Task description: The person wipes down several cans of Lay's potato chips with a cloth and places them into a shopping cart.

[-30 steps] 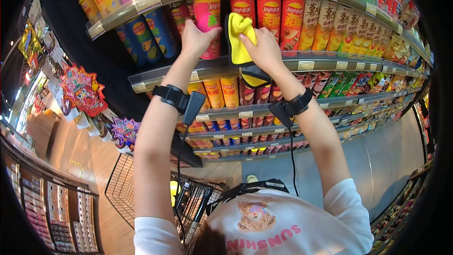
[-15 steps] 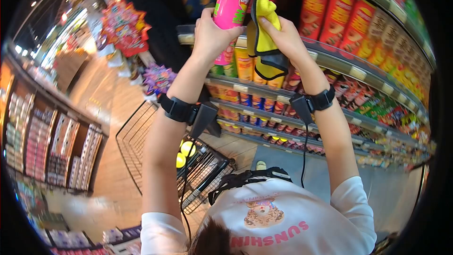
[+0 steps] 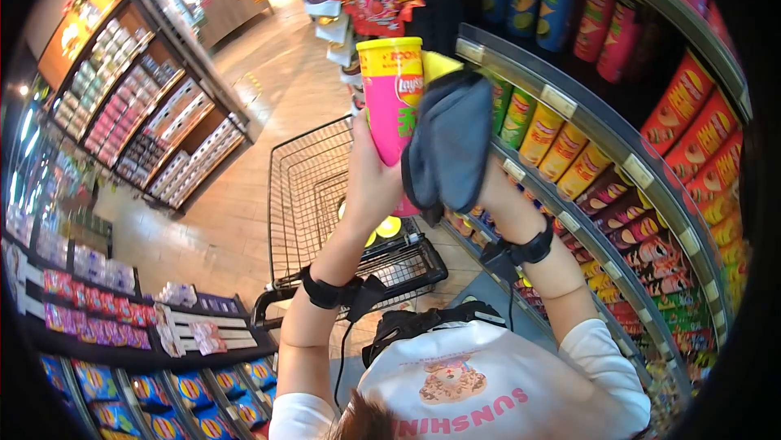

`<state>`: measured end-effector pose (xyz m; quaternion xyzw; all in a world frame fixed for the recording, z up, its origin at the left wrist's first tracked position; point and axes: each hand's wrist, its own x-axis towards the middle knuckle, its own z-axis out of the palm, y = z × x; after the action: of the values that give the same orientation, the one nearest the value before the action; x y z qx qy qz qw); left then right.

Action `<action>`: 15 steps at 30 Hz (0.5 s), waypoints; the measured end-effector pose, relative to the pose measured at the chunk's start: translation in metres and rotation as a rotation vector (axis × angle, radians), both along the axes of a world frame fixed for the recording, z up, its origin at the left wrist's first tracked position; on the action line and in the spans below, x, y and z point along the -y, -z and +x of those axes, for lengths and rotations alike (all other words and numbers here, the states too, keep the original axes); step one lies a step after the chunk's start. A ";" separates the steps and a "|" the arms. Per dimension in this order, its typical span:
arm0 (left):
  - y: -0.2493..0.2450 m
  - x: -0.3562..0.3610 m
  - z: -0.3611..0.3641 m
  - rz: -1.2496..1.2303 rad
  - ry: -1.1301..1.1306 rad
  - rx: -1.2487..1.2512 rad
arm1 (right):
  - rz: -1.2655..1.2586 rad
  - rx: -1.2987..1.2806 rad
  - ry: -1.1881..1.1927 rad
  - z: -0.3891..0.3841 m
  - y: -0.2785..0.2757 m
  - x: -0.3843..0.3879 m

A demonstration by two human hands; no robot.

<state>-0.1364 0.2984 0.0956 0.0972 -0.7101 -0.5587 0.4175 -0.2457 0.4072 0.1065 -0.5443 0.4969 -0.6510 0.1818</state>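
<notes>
My left hand [image 3: 378,183] is wrapped round a pink chip canister [image 3: 386,102] with a yellow top band, held upright in front of me. Against the canister's right side lies a grey and yellow cloth [image 3: 455,139], its grey face toward me. My right hand [image 3: 495,186] is at the cloth, its fingers mostly covered by the fabric. Below the canister, the cart holds yellow-lidded items [image 3: 389,227], partly hidden by my left arm.
A black wire shopping cart [image 3: 285,188] stands ahead on the wood floor. Curving along my right are chip shelves [image 3: 561,102] with canisters and bags. A product rack [image 3: 130,106] stands at the far left, and bagged snacks [image 3: 150,391] sit at lower left.
My view and body have turned left, away from the chip shelves toward the cart. The canister and cloth have come along, and the cloth now shows its grey side over my right hand.
</notes>
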 end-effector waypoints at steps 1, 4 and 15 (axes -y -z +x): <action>0.009 0.005 0.011 -0.217 -0.157 0.153 | -0.088 -0.041 0.082 0.018 0.005 0.019; 0.030 -0.007 0.039 -0.169 -0.009 0.067 | -0.186 -0.014 0.111 0.046 0.004 0.044; 0.040 -0.010 0.081 -0.426 -0.364 0.363 | -0.111 -0.077 0.083 0.048 -0.001 0.085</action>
<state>-0.0554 0.3081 0.0554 0.2308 -0.8447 -0.2876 0.3881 -0.1977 0.3222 0.1070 -0.5572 0.4887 -0.6630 0.1051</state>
